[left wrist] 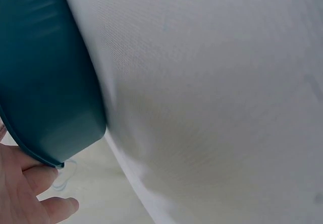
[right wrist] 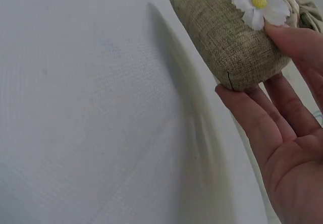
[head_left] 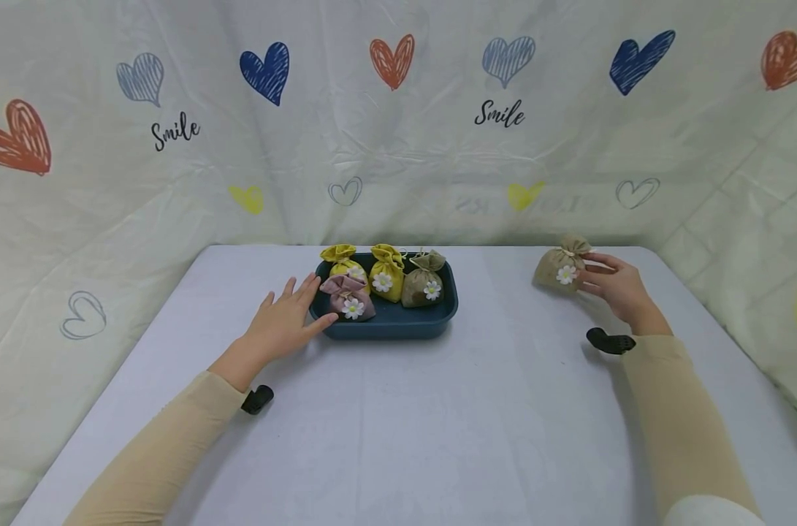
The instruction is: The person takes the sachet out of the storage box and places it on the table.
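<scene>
My left hand (head_left: 283, 319) rests with spread fingers against the left end of a dark teal tray (head_left: 391, 330), its thumb at the front corner. In the left wrist view its fingers (left wrist: 43, 178) touch the tray rim (left wrist: 30, 156). Inside the tray sit a pink drawstring pouch (head_left: 337, 286), a yellow pouch (head_left: 386, 269), another yellow pouch (head_left: 340, 253) partly hidden behind the pink one, and a brown pouch (head_left: 419, 286). My right hand (head_left: 618, 290) holds a beige-brown drawstring pouch (head_left: 548, 270) with a white flower (right wrist: 257, 2), thumb on one side and fingertips on the other.
A white-covered table (head_left: 437, 424) lies under everything. Behind it hangs a pale curtain (head_left: 431, 153) printed with hearts, reaching down to the back edge. Black wrist straps (head_left: 256, 399) show at both cuffs.
</scene>
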`<state>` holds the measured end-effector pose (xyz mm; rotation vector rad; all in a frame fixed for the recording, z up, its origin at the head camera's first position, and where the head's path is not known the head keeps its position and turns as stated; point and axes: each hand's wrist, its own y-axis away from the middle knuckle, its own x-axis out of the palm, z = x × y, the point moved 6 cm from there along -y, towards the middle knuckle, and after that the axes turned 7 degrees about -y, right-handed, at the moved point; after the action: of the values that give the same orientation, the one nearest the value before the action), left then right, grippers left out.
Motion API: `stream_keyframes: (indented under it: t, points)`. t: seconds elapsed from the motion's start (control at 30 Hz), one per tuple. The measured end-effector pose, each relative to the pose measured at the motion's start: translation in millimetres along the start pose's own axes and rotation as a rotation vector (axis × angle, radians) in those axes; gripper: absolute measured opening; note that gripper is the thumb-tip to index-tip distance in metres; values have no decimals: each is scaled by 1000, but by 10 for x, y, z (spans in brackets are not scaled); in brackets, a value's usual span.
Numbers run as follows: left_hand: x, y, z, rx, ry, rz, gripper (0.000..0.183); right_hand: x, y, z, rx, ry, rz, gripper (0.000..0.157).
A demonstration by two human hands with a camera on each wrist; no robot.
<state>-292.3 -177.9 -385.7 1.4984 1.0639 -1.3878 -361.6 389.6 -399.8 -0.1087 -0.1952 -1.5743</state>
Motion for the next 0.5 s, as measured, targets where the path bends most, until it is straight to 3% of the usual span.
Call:
stream_keyframes:
  t: [0.23, 0.5]
  points:
    - [-13, 10, -1, 0, 8, 8, 93, -11, -11, -69, 46, 57, 86, 30]
    - [-7, -6, 8, 3, 13, 3, 95, -26, -14, -78, 51, 70, 70, 31]
